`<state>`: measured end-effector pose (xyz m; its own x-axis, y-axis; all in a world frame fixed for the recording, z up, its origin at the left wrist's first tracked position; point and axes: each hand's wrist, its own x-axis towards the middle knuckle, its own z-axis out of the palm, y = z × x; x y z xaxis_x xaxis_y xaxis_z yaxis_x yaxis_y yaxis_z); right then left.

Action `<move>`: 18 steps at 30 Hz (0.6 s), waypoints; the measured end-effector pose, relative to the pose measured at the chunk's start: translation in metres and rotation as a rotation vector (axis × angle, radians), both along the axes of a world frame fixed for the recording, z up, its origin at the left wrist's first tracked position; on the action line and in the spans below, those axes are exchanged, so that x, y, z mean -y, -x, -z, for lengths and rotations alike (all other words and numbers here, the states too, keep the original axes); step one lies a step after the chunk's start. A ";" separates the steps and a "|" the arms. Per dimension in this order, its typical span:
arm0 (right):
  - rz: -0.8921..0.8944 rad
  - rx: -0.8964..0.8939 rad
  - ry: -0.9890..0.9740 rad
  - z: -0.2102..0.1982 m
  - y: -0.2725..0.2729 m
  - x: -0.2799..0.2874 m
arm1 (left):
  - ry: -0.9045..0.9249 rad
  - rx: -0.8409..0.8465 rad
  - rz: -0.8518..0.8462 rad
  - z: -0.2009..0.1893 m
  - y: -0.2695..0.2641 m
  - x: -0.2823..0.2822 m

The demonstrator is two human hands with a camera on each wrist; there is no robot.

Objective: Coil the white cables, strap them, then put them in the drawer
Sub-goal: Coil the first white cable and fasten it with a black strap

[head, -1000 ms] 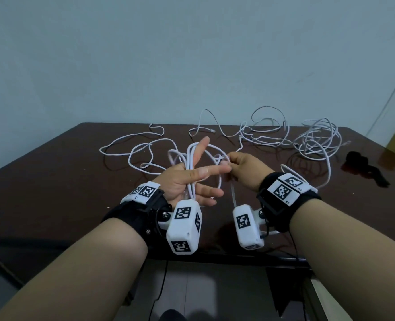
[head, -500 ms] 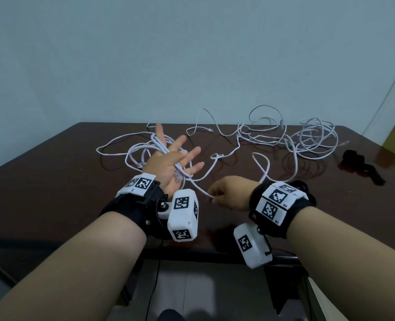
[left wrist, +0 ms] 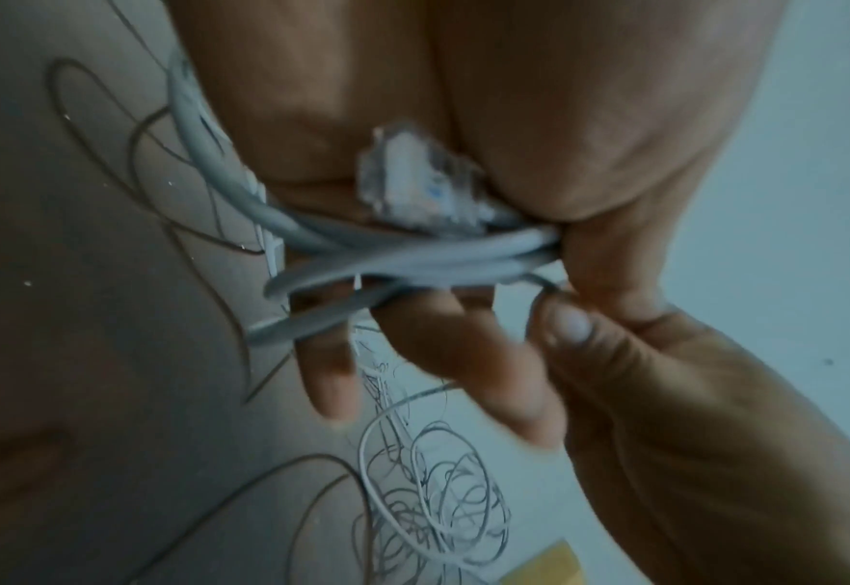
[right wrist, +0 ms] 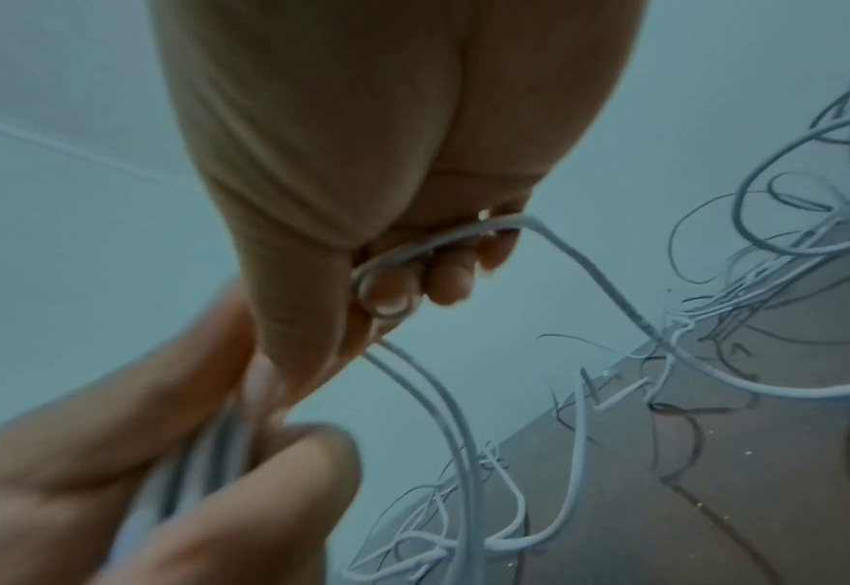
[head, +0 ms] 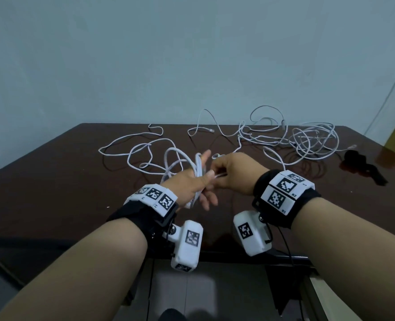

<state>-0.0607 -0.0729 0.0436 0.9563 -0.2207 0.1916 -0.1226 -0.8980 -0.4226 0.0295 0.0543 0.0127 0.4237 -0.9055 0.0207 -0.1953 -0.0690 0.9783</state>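
Cable in hand: we have a white network cable [head: 197,169] looped several turns across our left hand [head: 189,186], its clear plug [left wrist: 413,182] lying against the palm in the left wrist view.
Left fingers: spread and fairly straight, the turns running across the palm, with the thumb [head: 207,176] pressing on them.
Right hand [head: 234,173]: fingers [right wrist: 443,273] curled, pinching the free run of the same cable just beside the left thumb; we judge it is laying on another turn.
Loose length: the cable trails from our right hand onto the dark worktop [head: 53,181].
Other cables: a tangled heap of white cables [head: 307,140] lies at the far right of the worktop, uncoiled.
Straps: a black bundle [head: 358,162] beyond the heap may be the straps; we cannot tell.
Progress: early, we judge. The first coil is part wound, nothing is strapped, and no drawer is in view.
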 end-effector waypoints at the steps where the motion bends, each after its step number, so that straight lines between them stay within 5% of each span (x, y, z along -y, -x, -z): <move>1: 0.038 0.055 -0.027 0.002 -0.001 0.005 | -0.041 0.084 0.056 0.000 0.001 0.000; 4: 0.123 0.148 -0.156 0.007 -0.002 0.021 | -0.103 0.249 0.119 0.001 -0.004 0.000; 12: 0.233 0.200 -0.219 0.012 0.000 0.038 | 0.178 -0.413 0.165 -0.003 -0.001 -0.003; 18: 0.309 0.168 -0.367 0.026 0.003 0.046 | 0.407 -0.674 0.200 -0.016 -0.001 -0.002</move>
<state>-0.0636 -0.1191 0.0181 0.7983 -0.5702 0.1938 -0.2627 -0.6193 -0.7399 0.0302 0.0558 0.0289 0.2933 -0.9420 0.1633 0.4738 0.2916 0.8310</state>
